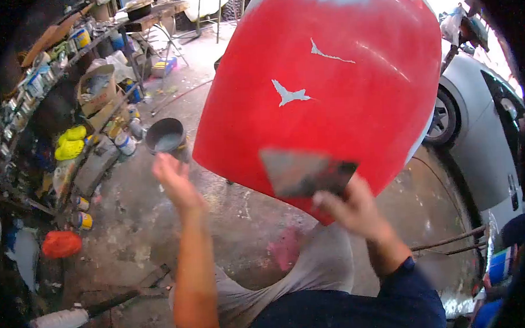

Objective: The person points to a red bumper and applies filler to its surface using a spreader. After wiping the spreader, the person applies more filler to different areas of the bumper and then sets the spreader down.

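A red car panel (pixel 354 113), shaped like a hood, fills the upper middle, with jagged pale grey patches on its surface and a pale blue-grey area at its far end. My right hand (pixel 349 207) pinches a flat grey sheet (pixel 295 171) by its darker right end. This sheet is blurred by motion and overlaps the panel's near edge. To the left of the panel, my left hand (pixel 178 179) is raised with its fingers extended and nothing in it. Just beyond those fingers, a dark bucket (pixel 166 133) with cloudy liquid stands on the floor.
Shelves (pixel 87 48) crowded with cans and bottles line the left side. Yellow shoes (pixel 70 143) and an orange-red bundle (pixel 62 243) lie there too. At right stands a silver car (pixel 478 137). A white-ended tool (pixel 61 321) lies at lower left.
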Demonstrator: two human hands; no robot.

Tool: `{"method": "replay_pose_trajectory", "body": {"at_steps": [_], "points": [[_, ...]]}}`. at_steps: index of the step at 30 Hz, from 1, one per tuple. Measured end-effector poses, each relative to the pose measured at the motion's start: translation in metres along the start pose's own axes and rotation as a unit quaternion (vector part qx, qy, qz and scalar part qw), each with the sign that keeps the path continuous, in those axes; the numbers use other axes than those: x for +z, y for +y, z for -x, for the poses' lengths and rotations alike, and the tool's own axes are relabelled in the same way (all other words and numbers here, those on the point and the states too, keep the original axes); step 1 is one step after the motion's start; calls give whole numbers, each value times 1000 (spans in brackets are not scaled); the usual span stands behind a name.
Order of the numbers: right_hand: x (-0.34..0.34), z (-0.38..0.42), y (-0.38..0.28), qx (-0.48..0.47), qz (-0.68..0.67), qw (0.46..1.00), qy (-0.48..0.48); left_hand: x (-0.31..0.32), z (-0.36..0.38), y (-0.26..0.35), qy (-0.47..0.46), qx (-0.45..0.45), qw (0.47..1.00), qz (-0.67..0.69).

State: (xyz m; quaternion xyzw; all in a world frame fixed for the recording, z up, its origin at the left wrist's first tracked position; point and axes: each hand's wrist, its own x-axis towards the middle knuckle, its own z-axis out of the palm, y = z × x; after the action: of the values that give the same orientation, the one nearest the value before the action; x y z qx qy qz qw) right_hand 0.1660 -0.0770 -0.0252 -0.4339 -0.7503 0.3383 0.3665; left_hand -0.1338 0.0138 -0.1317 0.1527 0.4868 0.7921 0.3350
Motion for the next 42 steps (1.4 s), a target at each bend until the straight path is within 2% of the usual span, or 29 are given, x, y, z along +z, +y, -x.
{"method": "replay_pose_trajectory", "body": {"at_steps": [1, 3, 5, 8, 9, 12, 15, 18, 22, 25, 29, 32, 35, 36, 40, 42], "points": [[-8, -19, -24, 3, -95, 994, 50, -9, 12, -25, -6, -28, 1000, -7], [-21, -50, -41, -36, -131, 984, 115, -20, 50, -54, -127, -85, 985, 79], [-29, -74, -44, -59, -101, 983, 140, -10, 75, -47, -308, -195, 917, 158], [-34, -93, -53, -94, -78, 979, 161, 1, 102, -26, -381, -234, 885, 133], [-34, -97, -54, -104, -77, 978, 166, 2, 101, -27, -371, -239, 889, 123], [-37, -106, -54, -199, 42, 955, 216, 3, 97, -36, -347, -250, 899, 99], [-33, -107, -48, -250, 83, 938, 225, 3, 94, -40, -346, -249, 899, 95], [-28, -109, -44, -260, 208, 926, 178, 3, 97, -41, -343, -244, 901, 103], [-25, -105, -46, -258, 112, 935, 217, 5, 100, -35, -331, -241, 908, 93], [-24, -107, -39, -286, 173, 918, 213, 2, 99, -39, -332, -247, 905, 97], [-28, -101, -48, -216, 59, 949, 222, 1, 99, -40, -352, -234, 899, 111], [-29, -105, -43, -239, 147, 933, 225, 0, 97, -41, -356, -233, 899, 106], [-32, -103, -45, -210, 110, 948, 214, 3, 101, -38, -352, -212, 906, 99], [-32, -103, -47, -182, 48, 956, 226, 3, 100, -39, -350, -213, 907, 98], [-29, -109, -37, -209, 88, 951, 208, 3, 101, -38, -343, -212, 911, 91], [-33, -107, -41, -174, 79, 957, 219, 3, 102, -36, -342, -214, 911, 86]]}}
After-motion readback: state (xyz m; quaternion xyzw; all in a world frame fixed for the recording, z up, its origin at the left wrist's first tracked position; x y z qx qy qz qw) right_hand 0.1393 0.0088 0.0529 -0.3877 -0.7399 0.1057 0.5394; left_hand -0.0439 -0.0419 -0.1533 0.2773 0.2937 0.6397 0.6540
